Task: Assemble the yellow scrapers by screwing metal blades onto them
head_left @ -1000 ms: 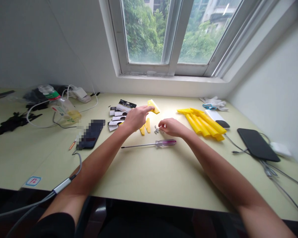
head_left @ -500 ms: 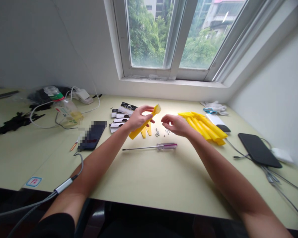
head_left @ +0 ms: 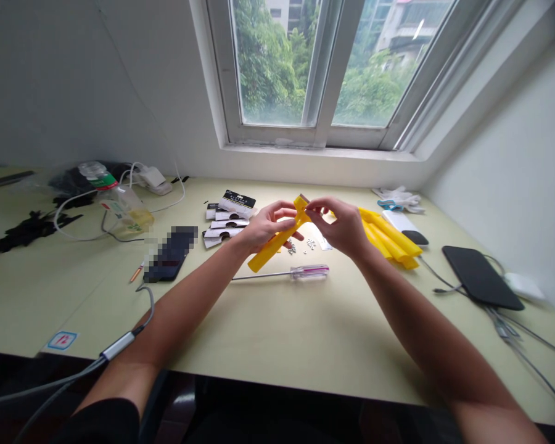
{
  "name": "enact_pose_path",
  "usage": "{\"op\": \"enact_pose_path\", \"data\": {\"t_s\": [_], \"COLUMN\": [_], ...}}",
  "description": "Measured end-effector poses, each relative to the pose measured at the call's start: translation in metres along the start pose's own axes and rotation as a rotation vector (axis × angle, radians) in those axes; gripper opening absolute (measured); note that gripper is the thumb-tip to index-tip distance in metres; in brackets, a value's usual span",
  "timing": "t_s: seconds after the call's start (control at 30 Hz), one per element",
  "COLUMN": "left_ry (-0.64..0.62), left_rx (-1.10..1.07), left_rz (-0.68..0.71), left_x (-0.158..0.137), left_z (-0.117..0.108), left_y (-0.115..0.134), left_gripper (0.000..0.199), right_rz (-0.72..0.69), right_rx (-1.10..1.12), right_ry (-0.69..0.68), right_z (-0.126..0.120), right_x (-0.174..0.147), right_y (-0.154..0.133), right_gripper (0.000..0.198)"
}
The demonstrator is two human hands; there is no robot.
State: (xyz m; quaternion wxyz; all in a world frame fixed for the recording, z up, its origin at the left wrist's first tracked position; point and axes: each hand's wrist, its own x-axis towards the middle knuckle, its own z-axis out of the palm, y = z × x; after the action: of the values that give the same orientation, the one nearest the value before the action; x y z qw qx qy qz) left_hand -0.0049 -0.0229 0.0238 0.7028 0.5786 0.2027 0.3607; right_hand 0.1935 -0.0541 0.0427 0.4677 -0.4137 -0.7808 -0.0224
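Note:
My left hand (head_left: 269,227) is closed around a yellow plastic scraper handle (head_left: 267,254), held tilted above the table with its wider head up and to the right. At that head, the fingertips of my right hand (head_left: 340,223) are pinched together; whatever small thing they hold is hidden. Below both hands lie small metal screws or nuts (head_left: 311,244) in loose clusters, partly covered by my fingers. A screwdriver (head_left: 309,272) with a clear and purple handle lies crosswise nearer to me. To the right of my right hand is a pile of similar yellow handles (head_left: 388,240).
Black-and-white packets (head_left: 229,225) are stacked left of my left hand. A phone (head_left: 171,259), a plastic bottle (head_left: 124,206) and cables stand farther left. White gloves (head_left: 402,199), a white device (head_left: 404,228) and a black power bank (head_left: 481,277) lie right.
My right hand has moved up and left to the head of the yellow handle, and its fingers now pinch there. The left hand has turned the handle slightly and shifted it right.

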Motion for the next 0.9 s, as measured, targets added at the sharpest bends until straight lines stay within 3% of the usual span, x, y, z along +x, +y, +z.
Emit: {"op": "enact_pose_path", "data": {"t_s": [0.17, 0.33, 0.67, 0.8, 0.9], "left_ry": [0.001, 0.041, 0.053, 0.069, 0.051], "left_rx": [-0.036, -0.055, -0.055, -0.063, -0.073], "left_rz": [-0.019, -0.041, -0.047, -0.048, -0.049], "left_x": [-0.001, -0.002, -0.001, -0.001, -0.002], "left_z": [0.003, 0.006, 0.008, 0.007, 0.006], "left_y": [0.001, 0.003, 0.000, -0.001, -0.001], "left_gripper": [0.044, 0.043, 0.042, 0.044, 0.044], "right_rz": [-0.210, -0.290, -0.226, -0.195, -0.088], "right_rx": [-0.026, -0.153, -0.213, -0.136, -0.026], "right_ry": [0.112, 0.128, 0.159, 0.142, 0.138], "right_z": [0.007, 0.010, 0.016, 0.018, 0.018], "right_x": [-0.001, -0.003, -0.007, -0.008, -0.007], "right_y": [0.005, 0.009, 0.008, 0.005, 0.002], "right_gripper": [0.009, 0.008, 0.006, 0.007, 0.006]}}
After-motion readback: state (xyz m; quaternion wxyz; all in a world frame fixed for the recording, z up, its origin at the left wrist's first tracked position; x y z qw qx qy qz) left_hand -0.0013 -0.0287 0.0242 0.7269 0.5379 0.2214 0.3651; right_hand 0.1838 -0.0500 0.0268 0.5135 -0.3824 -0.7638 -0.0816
